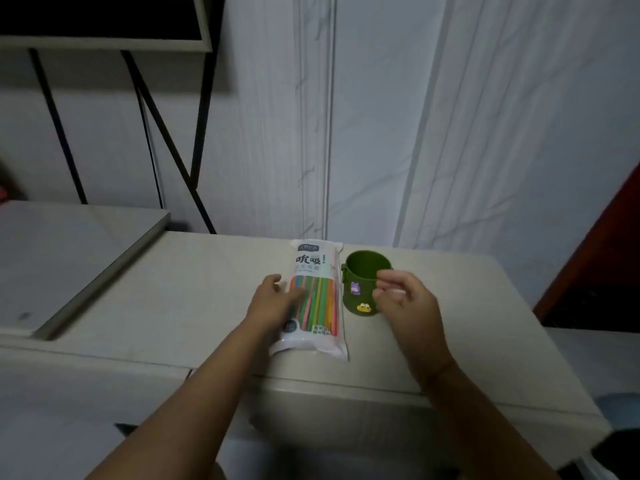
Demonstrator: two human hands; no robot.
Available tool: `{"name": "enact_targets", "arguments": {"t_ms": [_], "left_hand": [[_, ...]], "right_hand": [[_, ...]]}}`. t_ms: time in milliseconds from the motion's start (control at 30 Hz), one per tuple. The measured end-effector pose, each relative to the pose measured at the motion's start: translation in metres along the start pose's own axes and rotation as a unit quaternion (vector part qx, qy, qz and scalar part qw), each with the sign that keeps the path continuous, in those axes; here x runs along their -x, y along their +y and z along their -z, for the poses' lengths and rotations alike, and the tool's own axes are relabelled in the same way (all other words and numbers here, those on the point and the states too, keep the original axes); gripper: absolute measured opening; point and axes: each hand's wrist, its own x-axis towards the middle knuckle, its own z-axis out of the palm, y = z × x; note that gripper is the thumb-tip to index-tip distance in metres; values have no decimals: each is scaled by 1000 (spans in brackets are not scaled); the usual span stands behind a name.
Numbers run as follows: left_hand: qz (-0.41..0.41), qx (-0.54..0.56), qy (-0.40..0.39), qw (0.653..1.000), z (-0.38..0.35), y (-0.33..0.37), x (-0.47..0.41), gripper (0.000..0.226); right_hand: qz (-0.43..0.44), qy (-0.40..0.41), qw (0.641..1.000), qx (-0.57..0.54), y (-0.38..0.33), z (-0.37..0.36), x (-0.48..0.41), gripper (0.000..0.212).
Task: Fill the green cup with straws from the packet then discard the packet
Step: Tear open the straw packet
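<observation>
Presently: counter; packet flat, seemingly unopened, just left of cup.
Left hand on packet's left edge, fingers laid straight.
Right hand beside cup, fingers loosely curled, empty.
Advised: pin packet, tear top end.

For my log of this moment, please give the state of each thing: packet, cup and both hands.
packet: lies flat on the counter, looks unopened, full of straws.
green cup: upright, no straws visible inside.
left hand: rests on the packet, fingers fairly straight.
right hand: fingers loosely curled at the cup; contact unclear.
</observation>
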Motion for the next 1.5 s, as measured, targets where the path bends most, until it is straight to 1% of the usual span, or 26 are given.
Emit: {"name": "enact_targets", "arguments": {"t_ms": [67, 100, 167, 233, 300, 333, 400, 467, 567, 700, 833, 967, 1100, 1167, 1233, 1300, 1333, 1400, 1500], "left_hand": [[18, -5, 3, 1000, -1, 4, 3, 86], [22, -18, -2, 1000, -3, 5, 3, 92], [26, -55, 2, 998, -7, 6, 3, 95], [34, -75, 11, 997, -9, 7, 5, 85], [38, -74, 10, 996, -8, 9, 8, 56], [40, -69, 5, 997, -8, 8, 9, 46], [50, -48, -19, 997, -6, 6, 9, 36], [63, -12, -38, 997, -2, 5, 11, 36], [55, 49, -28, 997, 3, 6, 17, 35], [-14, 102, 11, 995, 11, 12, 29, 31], [-100, 162, 17, 982, 20, 22, 44, 36], [-157, 146, -2, 977, 24, 24, 54, 44], [-183, 72, -26, 980, 25, 22, 62, 50], [-200, 31, -37, 979, 25, 26, 65, 55], [-219, -3, -63, 974, 28, 34, 70, 65], [-234, 25, -110, 966, 36, 46, 75, 72], [-240, 57, -129, 960, 42, 55, 78, 70], [-255, 104, -133, 952, 56, 77, 82, 64], [-283, 108, -118, 946, 72, 114, 86, 46]], "right_hand": [[-7, -26, 999, 47, 7, -7, 9, 19], [-21, -66, 995, 73, 14, -12, 13, 20], [-67, -153, 983, 80, 24, -26, 17, 27], [-104, -194, 972, 77, 27, -35, 17, 37], [-103, -212, 967, 96, 28, -42, 17, 41], [-99, -216, 966, 106, 28, -44, 17, 41], [-101, -220, 964, 113, 27, -48, 17, 43], [-107, -221, 964, 104, 27, -50, 16, 46], [-113, -222, 966, 74, 26, -53, 16, 48], [-108, -212, 971, -16, 12, -60, 15, 45], [-82, -186, 976, -77, -12, -71, -1, 52], [-54, -152, 979, -122, -35, -80, -25, 70], [-38, -120, 984, -127, -51, -87, -39, 103], [-32, -108, 987, -111, -55, -89, -41, 113], [-18, -104, 989, -103, -55, -90, -40, 115], [0, -116, 988, -102, -54, -90, -40, 114], [9, -125, 987, -97, -54, -91, -39, 114], [26, -141, 986, -82, -55, -91, -38, 116], [44, -162, 984, -66, -57, -93, -35, 114]]}}
